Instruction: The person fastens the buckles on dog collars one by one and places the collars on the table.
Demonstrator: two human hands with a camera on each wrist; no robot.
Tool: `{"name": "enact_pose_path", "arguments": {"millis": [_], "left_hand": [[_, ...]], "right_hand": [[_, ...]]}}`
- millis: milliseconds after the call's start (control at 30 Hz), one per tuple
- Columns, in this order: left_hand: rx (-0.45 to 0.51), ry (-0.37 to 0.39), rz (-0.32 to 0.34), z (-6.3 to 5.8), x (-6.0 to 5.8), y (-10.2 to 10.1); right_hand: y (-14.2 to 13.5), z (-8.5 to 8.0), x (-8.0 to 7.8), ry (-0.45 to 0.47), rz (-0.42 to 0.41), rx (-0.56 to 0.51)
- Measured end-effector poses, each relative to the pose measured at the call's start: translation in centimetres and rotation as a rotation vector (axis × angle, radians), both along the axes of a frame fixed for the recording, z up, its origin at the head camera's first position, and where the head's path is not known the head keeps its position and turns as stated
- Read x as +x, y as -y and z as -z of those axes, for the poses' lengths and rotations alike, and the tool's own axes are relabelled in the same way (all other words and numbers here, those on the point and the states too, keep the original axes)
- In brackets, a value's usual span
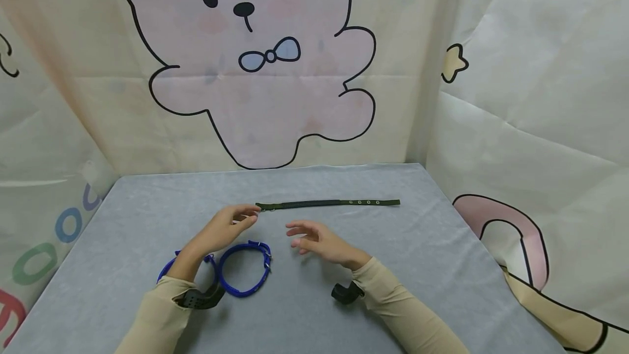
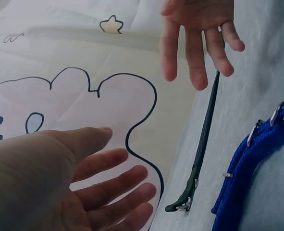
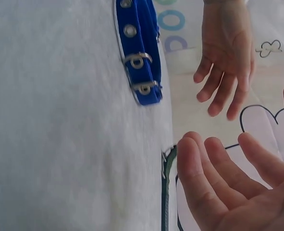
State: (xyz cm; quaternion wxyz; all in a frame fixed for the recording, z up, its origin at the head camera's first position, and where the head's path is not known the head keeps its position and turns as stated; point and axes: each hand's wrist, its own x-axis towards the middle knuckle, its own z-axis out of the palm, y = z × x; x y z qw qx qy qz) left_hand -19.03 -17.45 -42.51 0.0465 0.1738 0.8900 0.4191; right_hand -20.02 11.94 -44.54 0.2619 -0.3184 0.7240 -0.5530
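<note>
A dark green collar (image 1: 314, 203) lies stretched straight across the cloth, with a metal buckle at its left end and eyelets toward its right end. My left hand (image 1: 227, 228) is near that buckle end, fingers loosely bent, holding nothing. To the right, my right hand (image 1: 319, 242) hovers over the cloth with relaxed, spread fingers and nothing in them. A blue collar (image 1: 244, 293), buckled into a ring, stands between the wrists. Another blue collar (image 1: 162, 273) is partly hidden by my left wrist. In the right wrist view, metal buckle parts and eyelets show on a blue collar (image 3: 141, 62).
A grey cloth (image 1: 304, 321) covers the table. Behind it hangs a printed curtain (image 1: 393, 124) with a cartoon bear, and further printed sheets flank both sides. Each wrist wears a black strap device, one being the left wrist device (image 1: 201, 298).
</note>
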Motion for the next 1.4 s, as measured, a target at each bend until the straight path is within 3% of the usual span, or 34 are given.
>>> {"name": "enact_pose_path", "arguments": {"millis": [267, 533, 667, 933, 1400], "left_hand": [[0.108, -0.056, -0.023, -0.3, -0.2, -0.4], [0.204, -0.02, 0.022, -0.6, -0.6, -0.8], [0.225, -0.01, -0.002, -0.8, -0.8, -1.2], [0.391, 0.012, -0.065, -0.1, -1.7, -1.9], [0.604, 0.115, -0.183, 0.8, -3.3, -2.4]], "right_hand": [[-1.5, -0.9, -1.3, -0.055, 0.11, 0.003], [-3.8, -1.9, -3.2, -0.083, 0.234, -0.009], [-4.6, -1.8, -3.9, -0.101, 0.279, -0.016], [-6.4, -1.2, -4.8, -0.136, 0.365, -0.024], [-9.6, -0.6, -6.8, -0.089, 0.58, -0.078]]}}
